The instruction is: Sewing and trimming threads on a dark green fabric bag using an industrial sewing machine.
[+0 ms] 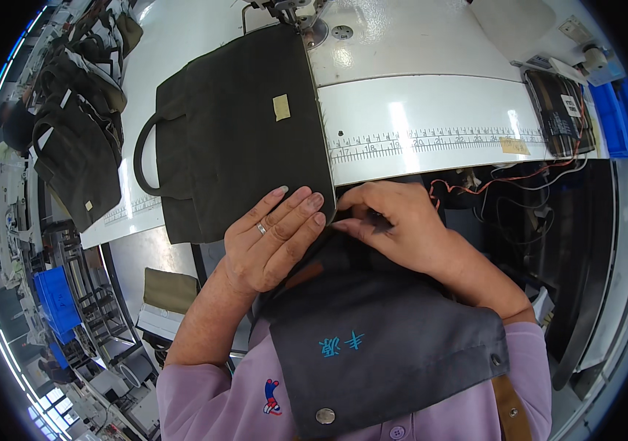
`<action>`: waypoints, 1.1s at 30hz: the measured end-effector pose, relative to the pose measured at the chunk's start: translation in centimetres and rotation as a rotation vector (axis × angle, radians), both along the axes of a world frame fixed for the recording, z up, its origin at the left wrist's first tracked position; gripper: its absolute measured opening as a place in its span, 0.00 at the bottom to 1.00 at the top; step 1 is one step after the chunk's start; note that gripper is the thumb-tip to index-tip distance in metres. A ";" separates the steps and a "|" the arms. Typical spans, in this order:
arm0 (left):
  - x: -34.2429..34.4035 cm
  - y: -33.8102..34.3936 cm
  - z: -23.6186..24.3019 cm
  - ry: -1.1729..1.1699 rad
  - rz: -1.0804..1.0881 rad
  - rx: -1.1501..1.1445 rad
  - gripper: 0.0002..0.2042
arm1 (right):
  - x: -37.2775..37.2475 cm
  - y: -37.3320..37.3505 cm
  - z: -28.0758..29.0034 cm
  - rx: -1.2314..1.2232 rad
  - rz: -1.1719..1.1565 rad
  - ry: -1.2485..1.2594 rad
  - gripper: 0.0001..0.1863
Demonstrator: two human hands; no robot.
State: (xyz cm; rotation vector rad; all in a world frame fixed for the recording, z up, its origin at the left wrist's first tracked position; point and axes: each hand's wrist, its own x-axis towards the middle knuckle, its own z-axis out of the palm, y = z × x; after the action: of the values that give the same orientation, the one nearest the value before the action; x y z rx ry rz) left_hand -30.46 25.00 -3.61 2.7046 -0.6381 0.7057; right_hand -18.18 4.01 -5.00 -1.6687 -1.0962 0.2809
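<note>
A dark olive fabric bag (233, 132) with a loop handle lies flat on the white sewing table (417, 110), its far edge under the sewing machine's needle area (296, 13). A small tan label (281, 107) is stitched on it. My left hand (273, 239), wearing a ring, presses flat on the bag's near corner with fingers together. My right hand (395, 224) pinches the bag's near right edge at the table's front rim, fingertips touching those of the left.
A pile of similar dark bags (82, 125) lies at the left. A ruler scale (431, 141) is printed along the table front. Wires and a dark control box (560, 110) sit at the right. Blue bins (57, 298) stand on the floor at left.
</note>
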 end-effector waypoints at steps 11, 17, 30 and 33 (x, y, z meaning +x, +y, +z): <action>-0.4 0.2 -0.2 -0.047 -0.002 -0.079 0.06 | 2.1 2.1 2.8 0.123 -0.023 -0.885 0.10; -0.1 2.2 3.2 -0.023 0.445 0.194 0.17 | 2.9 2.3 4.9 0.154 0.030 -0.937 0.05; -0.4 3.4 7.3 0.401 0.164 0.317 0.25 | 3.0 2.0 3.8 -0.003 0.172 -0.922 0.04; -0.2 3.1 7.5 0.444 0.147 0.291 0.25 | 2.8 2.1 3.9 0.000 0.181 -0.921 0.05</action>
State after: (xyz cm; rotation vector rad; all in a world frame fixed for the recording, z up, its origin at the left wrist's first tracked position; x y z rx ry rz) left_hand -30.71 28.12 3.92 3.0508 -0.4609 0.0246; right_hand -15.40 6.15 -1.11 -1.7233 -1.9161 -0.4307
